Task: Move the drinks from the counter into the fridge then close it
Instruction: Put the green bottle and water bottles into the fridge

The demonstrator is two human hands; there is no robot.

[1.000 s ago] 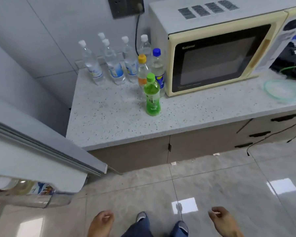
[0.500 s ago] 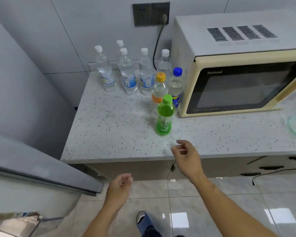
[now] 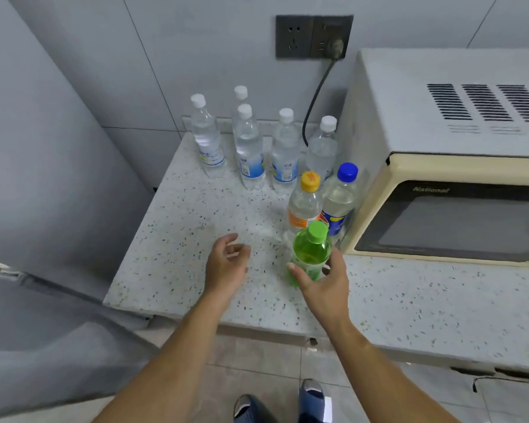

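Drinks stand on the worktop against the microwave: five clear water bottles along the back edge, then an orange-capped bottle and a blue-capped bottle, and nearest the front edge the green bottle. My right hand cups its lower body, fingers spread and curling round, thumb on its left side; I cannot tell whether they grip. My left hand hovers beside it, fingers loosely curled, holding nothing. Full, it should feel fairly heavy, its thin plastic smooth and yielding, so I would grip at mid-body.
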